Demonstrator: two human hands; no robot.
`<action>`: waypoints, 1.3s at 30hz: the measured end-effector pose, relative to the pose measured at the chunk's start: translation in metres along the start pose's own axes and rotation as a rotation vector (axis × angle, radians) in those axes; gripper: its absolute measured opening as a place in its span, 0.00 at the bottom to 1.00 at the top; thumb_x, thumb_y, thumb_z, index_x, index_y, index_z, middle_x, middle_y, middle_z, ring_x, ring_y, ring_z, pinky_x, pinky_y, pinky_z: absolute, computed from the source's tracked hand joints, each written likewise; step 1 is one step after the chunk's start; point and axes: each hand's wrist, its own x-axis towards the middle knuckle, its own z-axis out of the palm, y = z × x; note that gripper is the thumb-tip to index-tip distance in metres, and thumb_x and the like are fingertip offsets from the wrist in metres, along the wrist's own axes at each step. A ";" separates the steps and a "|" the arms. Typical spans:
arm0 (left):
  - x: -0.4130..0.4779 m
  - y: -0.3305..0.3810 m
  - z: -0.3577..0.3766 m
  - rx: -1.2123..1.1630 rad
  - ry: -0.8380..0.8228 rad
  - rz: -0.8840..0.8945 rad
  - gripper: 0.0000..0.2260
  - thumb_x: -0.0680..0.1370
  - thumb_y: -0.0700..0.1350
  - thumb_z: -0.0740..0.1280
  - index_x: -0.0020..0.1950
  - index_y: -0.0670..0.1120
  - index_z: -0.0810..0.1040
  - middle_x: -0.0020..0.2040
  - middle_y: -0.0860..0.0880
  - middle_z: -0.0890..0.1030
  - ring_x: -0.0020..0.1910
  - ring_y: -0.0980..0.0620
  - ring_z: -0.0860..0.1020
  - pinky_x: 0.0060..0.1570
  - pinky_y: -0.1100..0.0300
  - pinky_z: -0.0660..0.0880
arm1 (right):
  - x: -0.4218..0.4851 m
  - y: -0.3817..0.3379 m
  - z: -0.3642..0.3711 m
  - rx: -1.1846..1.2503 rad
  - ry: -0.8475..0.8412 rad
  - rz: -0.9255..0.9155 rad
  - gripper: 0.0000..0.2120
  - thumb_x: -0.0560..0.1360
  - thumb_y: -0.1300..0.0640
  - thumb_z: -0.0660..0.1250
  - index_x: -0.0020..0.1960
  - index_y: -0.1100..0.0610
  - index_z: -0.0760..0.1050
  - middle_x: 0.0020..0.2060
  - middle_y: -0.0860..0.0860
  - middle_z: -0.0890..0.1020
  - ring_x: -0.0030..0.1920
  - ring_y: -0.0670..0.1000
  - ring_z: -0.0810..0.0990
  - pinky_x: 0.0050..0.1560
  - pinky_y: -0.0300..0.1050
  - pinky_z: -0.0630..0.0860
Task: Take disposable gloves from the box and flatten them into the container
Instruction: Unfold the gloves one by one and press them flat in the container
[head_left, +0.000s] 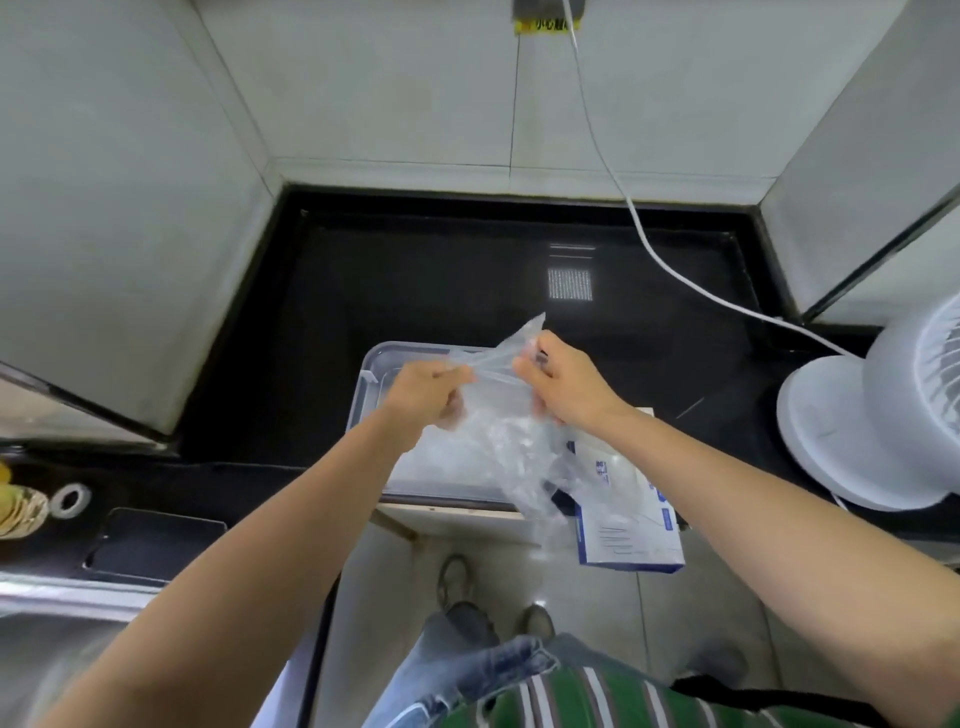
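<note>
Currently the glove (493, 370) is stretched in mid-air over the container (371, 374), which sits at the front edge of the countertop (415, 291). L hand (426, 395) and R hand (566, 389) each pinch one side, fingers curled on the film. The box (628, 525) lies just beside the container, right side. Rec.: pull w/ even tension, lower flat, press air out w/ open palms.
</note>
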 end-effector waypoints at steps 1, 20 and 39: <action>0.002 -0.003 0.000 0.079 0.088 0.020 0.10 0.81 0.46 0.63 0.44 0.41 0.77 0.31 0.49 0.73 0.30 0.54 0.71 0.28 0.66 0.70 | 0.004 -0.001 0.001 0.014 0.025 0.021 0.09 0.81 0.53 0.63 0.45 0.56 0.68 0.29 0.49 0.75 0.26 0.45 0.72 0.30 0.40 0.71; 0.033 -0.060 -0.010 0.978 0.195 -0.046 0.28 0.82 0.38 0.57 0.78 0.40 0.47 0.56 0.42 0.80 0.51 0.45 0.81 0.44 0.56 0.75 | 0.016 0.019 0.088 -0.587 -0.797 0.261 0.38 0.80 0.57 0.62 0.80 0.43 0.42 0.68 0.56 0.72 0.53 0.55 0.78 0.55 0.49 0.78; 0.053 -0.091 -0.007 1.094 -0.295 -0.059 0.45 0.69 0.51 0.77 0.75 0.55 0.50 0.68 0.43 0.58 0.60 0.41 0.71 0.55 0.48 0.76 | 0.031 0.008 0.079 -0.407 -0.726 0.269 0.31 0.79 0.43 0.63 0.78 0.46 0.58 0.69 0.52 0.72 0.64 0.54 0.75 0.64 0.46 0.71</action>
